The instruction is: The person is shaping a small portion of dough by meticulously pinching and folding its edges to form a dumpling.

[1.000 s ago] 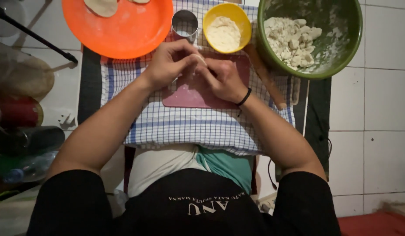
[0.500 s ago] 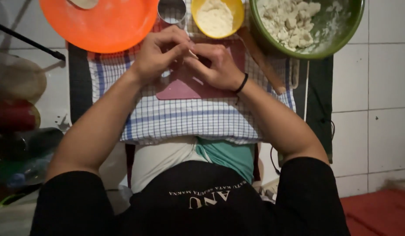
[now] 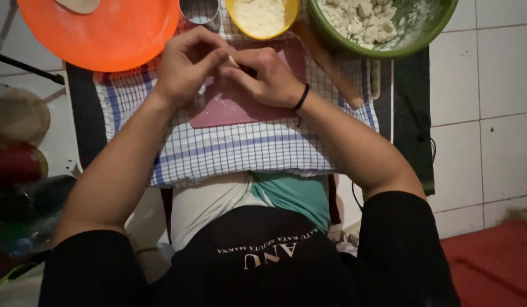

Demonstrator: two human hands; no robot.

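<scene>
My left hand [image 3: 187, 62] and my right hand [image 3: 269, 77] meet over a dark pink cutting board [image 3: 235, 108]. Together they pinch a small pale piece of dough [image 3: 233, 59], mostly hidden between the fingertips. A black band circles my right wrist. The board lies on a blue-and-white checked cloth [image 3: 246, 150]. Just beyond the hands stand a yellow bowl of flour [image 3: 262, 17] and a small metal cup [image 3: 199, 10].
An orange plate [image 3: 104, 31] with a flat dough piece sits at far left. A green bowl [image 3: 388, 23] holds several dough lumps at far right. A wooden rolling pin [image 3: 329, 62] lies beside the board. Dark pots crowd the left; white floor tiles lie to the right.
The view has shifted so everything sits higher in the frame. Both hands stay together on the dough over the board, fingers working it slightly.
</scene>
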